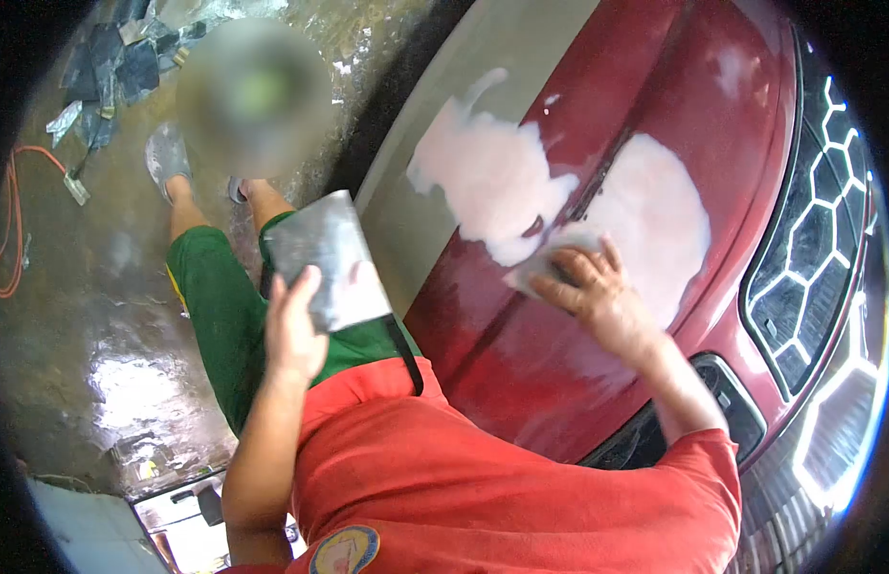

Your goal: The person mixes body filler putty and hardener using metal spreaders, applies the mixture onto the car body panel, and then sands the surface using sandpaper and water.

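Observation:
My left hand (295, 327) grips the lower edge of a flat, shiny metal plate (330, 251), thumb lying over its face. The plate is held in front of my green shorts, apart from the car. On the dark red car panel (483, 368), my right hand (590, 292) presses a flat, pale grey spreader (533, 272); my fingers cover part of it. The spreader touches the panel between two patches of pale pink filler. One filler patch (492, 167) has ragged edges, while the other filler patch (655, 215) is rounder and smoother.
Light reflections show on the car's window (818, 249) at the right. A black-trimmed opening (727, 402) lies near my right forearm. Scraps of sheet (110, 72) and an orange cord (14, 220) lie on the shiny floor. A blurred round patch hides the floor beyond my feet.

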The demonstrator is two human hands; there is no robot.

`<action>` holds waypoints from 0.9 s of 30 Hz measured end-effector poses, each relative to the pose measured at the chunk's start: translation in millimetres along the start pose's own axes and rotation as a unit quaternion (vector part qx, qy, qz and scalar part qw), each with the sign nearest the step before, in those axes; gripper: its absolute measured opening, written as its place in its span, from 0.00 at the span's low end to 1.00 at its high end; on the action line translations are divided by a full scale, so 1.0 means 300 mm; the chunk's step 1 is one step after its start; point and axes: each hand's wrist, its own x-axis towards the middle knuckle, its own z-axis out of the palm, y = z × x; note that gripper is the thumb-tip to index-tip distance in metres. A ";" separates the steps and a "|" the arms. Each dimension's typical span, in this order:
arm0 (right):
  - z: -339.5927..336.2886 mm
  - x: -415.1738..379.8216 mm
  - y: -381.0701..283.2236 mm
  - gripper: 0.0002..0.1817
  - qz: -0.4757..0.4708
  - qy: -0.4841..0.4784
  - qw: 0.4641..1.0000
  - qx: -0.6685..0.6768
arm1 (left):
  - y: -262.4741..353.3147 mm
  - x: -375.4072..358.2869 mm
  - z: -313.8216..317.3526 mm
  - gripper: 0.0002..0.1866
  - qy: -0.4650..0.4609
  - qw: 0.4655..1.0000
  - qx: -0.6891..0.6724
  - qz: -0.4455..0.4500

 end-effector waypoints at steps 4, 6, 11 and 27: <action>-0.019 0.041 -0.279 0.35 -0.072 0.193 0.886 0.415 | -0.022 -0.099 0.188 0.20 -0.079 0.992 -0.082 -0.055; 0.010 0.051 -0.353 0.44 -0.082 0.203 0.836 0.503 | -0.041 -0.123 0.213 0.20 -0.069 0.994 -0.081 -0.041; 0.074 0.098 -0.403 0.41 -0.131 0.263 0.846 0.444 | -0.018 -0.198 0.242 0.20 -0.004 0.998 -0.050 -0.027; 0.026 0.156 -0.397 0.30 -0.023 0.333 0.922 0.198 | -0.025 -0.262 0.228 0.23 -0.110 0.932 0.062 0.341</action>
